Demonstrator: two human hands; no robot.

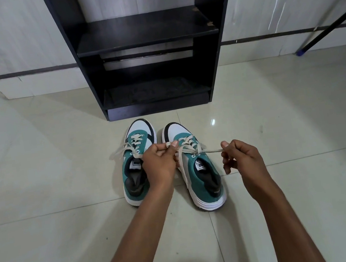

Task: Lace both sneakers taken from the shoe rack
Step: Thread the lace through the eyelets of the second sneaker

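Observation:
Two teal, white and black sneakers stand side by side on the floor, toes pointing at the rack. The left sneaker (137, 158) has its cream lace threaded, with loose ends trailing off to its left. The right sneaker (197, 167) carries a cream lace (210, 151) stretched taut to the right. My left hand (161, 163) pinches one end of that lace above the gap between the shoes. My right hand (240, 157) pinches the other end, to the right of the shoe.
A black shoe rack (144, 36) with bare shelves stands against the pale wall just beyond the sneakers. A dark pole with a blue tip (300, 52) leans at the far right. Glossy cream floor tiles (39, 173) spread on both sides.

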